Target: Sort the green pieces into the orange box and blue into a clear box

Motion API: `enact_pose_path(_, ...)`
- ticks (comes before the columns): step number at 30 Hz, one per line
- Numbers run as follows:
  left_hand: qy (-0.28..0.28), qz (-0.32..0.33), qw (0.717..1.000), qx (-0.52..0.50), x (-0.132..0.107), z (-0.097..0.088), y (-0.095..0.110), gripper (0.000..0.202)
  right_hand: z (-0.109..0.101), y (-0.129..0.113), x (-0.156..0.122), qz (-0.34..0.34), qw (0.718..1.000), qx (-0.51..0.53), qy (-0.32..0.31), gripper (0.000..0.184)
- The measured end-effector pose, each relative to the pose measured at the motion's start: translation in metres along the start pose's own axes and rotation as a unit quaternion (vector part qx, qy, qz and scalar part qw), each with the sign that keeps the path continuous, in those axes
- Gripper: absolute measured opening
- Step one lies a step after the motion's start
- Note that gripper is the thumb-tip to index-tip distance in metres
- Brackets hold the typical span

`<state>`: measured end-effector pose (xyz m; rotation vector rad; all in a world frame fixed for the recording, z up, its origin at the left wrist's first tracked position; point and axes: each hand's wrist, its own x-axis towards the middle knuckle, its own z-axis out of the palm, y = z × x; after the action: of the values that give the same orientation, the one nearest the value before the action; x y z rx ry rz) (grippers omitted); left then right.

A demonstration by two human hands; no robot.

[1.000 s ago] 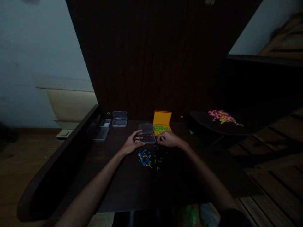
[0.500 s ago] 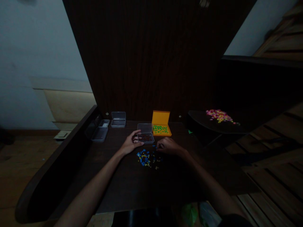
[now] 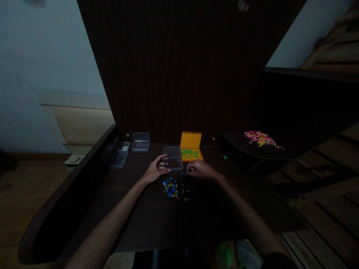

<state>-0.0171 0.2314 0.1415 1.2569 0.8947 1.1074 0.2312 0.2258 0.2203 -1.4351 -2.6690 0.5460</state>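
My left hand (image 3: 154,170) grips the left side of a clear plastic box (image 3: 181,169), its thumb at the front edge and its fingers along the side. The box's lid stands up at the back, and small dark reddish pieces lie inside. My right hand (image 3: 203,170) is just off the box's right front corner, fingers curled in a pinch; what they hold, if anything, is hidden. Below both hands a loose pile of small blue and yellow pieces (image 3: 170,186) is spread on the dark table (image 3: 157,224). Behind my right hand stands an orange box (image 3: 191,139), lid up, with green pieces inside.
Two more clear boxes, one at the back (image 3: 140,145) and one by the left side board (image 3: 119,158), have raised lids. A heap of pink and yellow pieces (image 3: 260,138) lies on a corner shelf at right. A green scrap (image 3: 225,157) lies near the shelf.
My right hand has shifted slightly up, nearer the orange box's front edge. My left hand keeps its hold on the clear box.
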Motion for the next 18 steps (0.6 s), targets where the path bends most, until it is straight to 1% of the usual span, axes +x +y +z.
enact_pose_path(4,0.004,0.006,1.000,0.003,0.000,0.000,0.000,0.074,-0.013,-0.005,0.012,-0.011,0.999,-0.001,0.032,0.014)
enact_pose_path(7,0.003,0.006,1.000,0.004,0.000,0.000,0.001,0.074,-0.015,-0.007,0.025,-0.013,0.999,-0.016,0.035,0.015)
enact_pose_path(10,0.001,0.002,1.000,0.001,-0.001,0.001,0.002,0.073,-0.014,-0.008,0.037,-0.028,0.999,-0.035,0.016,0.015)
enact_pose_path(14,0.003,0.003,1.000,0.003,0.000,0.001,0.001,0.074,-0.013,-0.010,0.049,-0.043,0.997,-0.049,-0.028,0.013)
enact_pose_path(18,0.002,0.002,1.000,0.001,0.000,0.001,0.000,0.075,-0.013,-0.016,0.058,-0.054,0.997,-0.030,-0.036,0.014)
